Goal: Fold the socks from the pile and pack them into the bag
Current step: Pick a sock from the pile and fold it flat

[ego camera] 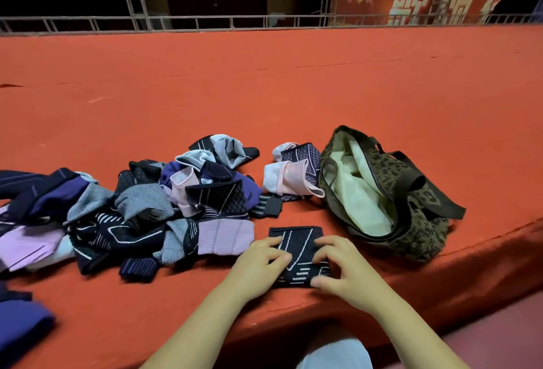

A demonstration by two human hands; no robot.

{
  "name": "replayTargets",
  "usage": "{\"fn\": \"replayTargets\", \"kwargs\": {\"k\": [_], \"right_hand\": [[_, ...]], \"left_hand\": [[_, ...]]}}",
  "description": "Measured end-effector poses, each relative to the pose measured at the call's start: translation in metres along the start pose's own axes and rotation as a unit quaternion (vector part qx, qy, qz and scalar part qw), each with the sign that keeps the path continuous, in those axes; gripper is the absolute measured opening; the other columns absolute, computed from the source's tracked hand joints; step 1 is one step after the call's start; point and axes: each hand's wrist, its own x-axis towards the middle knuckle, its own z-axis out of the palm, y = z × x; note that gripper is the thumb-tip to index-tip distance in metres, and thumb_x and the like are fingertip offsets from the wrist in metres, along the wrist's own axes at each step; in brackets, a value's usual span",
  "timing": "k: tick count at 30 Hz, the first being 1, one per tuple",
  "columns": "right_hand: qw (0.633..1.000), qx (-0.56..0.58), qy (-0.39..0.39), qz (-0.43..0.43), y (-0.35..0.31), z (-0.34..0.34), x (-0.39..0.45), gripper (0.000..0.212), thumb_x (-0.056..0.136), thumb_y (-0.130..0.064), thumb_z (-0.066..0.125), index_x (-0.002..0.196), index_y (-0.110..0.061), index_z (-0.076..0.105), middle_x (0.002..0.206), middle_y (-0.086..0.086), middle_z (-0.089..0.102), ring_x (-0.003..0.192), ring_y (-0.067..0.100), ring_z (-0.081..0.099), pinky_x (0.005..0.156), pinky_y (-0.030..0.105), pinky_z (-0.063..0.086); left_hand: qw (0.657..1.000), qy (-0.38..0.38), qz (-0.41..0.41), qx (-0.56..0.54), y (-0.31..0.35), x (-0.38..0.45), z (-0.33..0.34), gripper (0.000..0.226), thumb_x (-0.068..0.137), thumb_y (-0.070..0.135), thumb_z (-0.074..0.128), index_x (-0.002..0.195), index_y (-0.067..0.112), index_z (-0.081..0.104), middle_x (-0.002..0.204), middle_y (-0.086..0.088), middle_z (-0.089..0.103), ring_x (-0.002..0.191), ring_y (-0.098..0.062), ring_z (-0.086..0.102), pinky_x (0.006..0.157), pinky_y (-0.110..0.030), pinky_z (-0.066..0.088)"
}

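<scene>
A red felt-covered platform (264, 89) carries everything, backed by a grey metal truss rail (205, 20). The loose pile of knitted navy, purple, pink and grey socks (132, 210) sprawls left of centre. The open leopard-print fabric bag with pale lining (382, 192) lies right, strap slack. Between them, near the front edge, a folded navy sock with white line pattern (296, 246) lies flat. The left hand (258, 263) and right hand (343, 266) press it with curled fingers, gripping its side edges.

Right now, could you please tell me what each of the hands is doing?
Left hand: fingers curled, pressing on the folded dark navy sock with white lines.
Right hand: fingers curled over the same sock's right edge, gripping it.
</scene>
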Motion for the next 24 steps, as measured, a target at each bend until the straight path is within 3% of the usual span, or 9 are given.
{"fn": "replayTargets", "kwargs": {"k": [4,7,10,11,13,16,19,21,24], "right_hand": [[0.999,-0.043,-0.032,0.008,0.012,0.003,-0.005,0.040,0.068,-0.053,0.066,0.100,-0.030,0.068,0.124,-0.025,0.040,0.121,-0.008,0.032,0.102,0.010,0.019],[0.998,-0.064,-0.018,0.000,0.010,0.006,0.000,0.041,0.080,-0.050,0.045,0.095,-0.020,0.069,0.120,-0.012,0.054,0.120,0.007,0.044,0.104,0.023,0.029],[0.998,-0.056,-0.012,0.007,0.001,0.006,0.003,0.045,0.086,-0.046,0.034,0.100,-0.016,0.063,0.114,-0.005,0.060,0.117,0.010,0.048,0.103,0.027,0.033],[0.999,-0.034,-0.014,0.025,-0.003,0.005,0.003,0.040,0.089,-0.043,0.033,0.100,-0.017,0.061,0.110,-0.005,0.061,0.111,0.008,0.049,0.099,0.025,0.034],[0.998,0.008,-0.008,0.054,-0.008,0.000,0.004,0.015,0.095,-0.031,0.040,0.093,-0.025,0.054,0.093,-0.009,0.059,0.090,0.000,0.051,0.083,0.020,0.036],[0.993,0.072,0.028,0.092,-0.015,-0.004,0.003,0.014,0.096,-0.019,0.049,0.090,-0.031,0.046,0.082,-0.008,0.059,0.074,0.000,0.052,0.071,0.019,0.038],[0.977,0.176,0.016,0.119,-0.017,-0.005,-0.001,0.032,0.087,-0.015,0.064,0.109,-0.030,0.047,0.090,-0.007,0.062,0.076,-0.002,0.057,0.074,0.015,0.043],[0.972,0.194,0.013,0.131,-0.016,-0.005,-0.001,0.043,0.082,-0.019,0.069,0.115,-0.037,0.047,0.095,-0.005,0.063,0.084,0.002,0.061,0.082,0.020,0.047],[0.970,0.157,0.068,0.171,-0.015,0.000,0.009,0.029,0.084,-0.027,0.066,0.106,-0.036,0.049,0.092,-0.004,0.063,0.084,0.010,0.062,0.081,0.028,0.047]], "left_hand": [[0.999,-0.013,-0.009,-0.046,-0.002,0.001,-0.002,0.026,0.096,0.037,0.049,0.109,0.031,0.071,0.143,0.010,0.042,0.132,-0.004,0.031,0.110,-0.021,0.019],[0.998,-0.028,0.001,-0.060,-0.002,-0.003,-0.003,0.027,0.091,0.042,0.055,0.114,0.033,0.067,0.145,0.011,0.038,0.134,-0.002,0.027,0.112,-0.022,0.017],[0.998,-0.052,0.020,-0.031,-0.003,-0.011,-0.002,0.062,0.066,0.060,0.064,0.121,0.032,0.061,0.140,0.017,0.037,0.134,0.001,0.022,0.111,-0.018,0.014],[0.998,-0.046,0.031,-0.024,-0.004,-0.013,-0.001,0.063,0.065,0.058,0.066,0.121,0.031,0.061,0.137,0.018,0.040,0.133,0.001,0.024,0.111,-0.017,0.015],[0.999,-0.005,0.042,-0.026,-0.005,-0.016,0.002,0.048,0.073,0.045,0.068,0.117,0.028,0.064,0.129,0.015,0.053,0.128,-0.004,0.038,0.109,-0.019,0.026],[0.997,0.061,0.007,-0.042,-0.004,-0.019,0.005,0.032,0.079,0.043,0.057,0.106,0.029,0.067,0.106,0.011,0.066,0.106,-0.007,0.056,0.095,-0.026,0.041],[0.992,0.101,-0.048,-0.066,0.001,-0.019,0.008,0.033,0.079,0.050,0.049,0.097,0.027,0.066,0.095,0.010,0.069,0.095,-0.009,0.062,0.089,-0.033,0.046],[0.989,0.121,-0.066,-0.054,0.007,-0.016,0.009,0.035,0.084,0.052,0.049,0.089,0.019,0.063,0.086,0.007,0.068,0.088,-0.014,0.062,0.083,-0.035,0.047],[0.987,0.127,-0.098,-0.015,0.014,-0.012,0.007,0.033,0.089,0.047,0.053,0.080,0.016,0.056,0.075,0.003,0.062,0.080,-0.019,0.059,0.076,-0.036,0.046]]}}
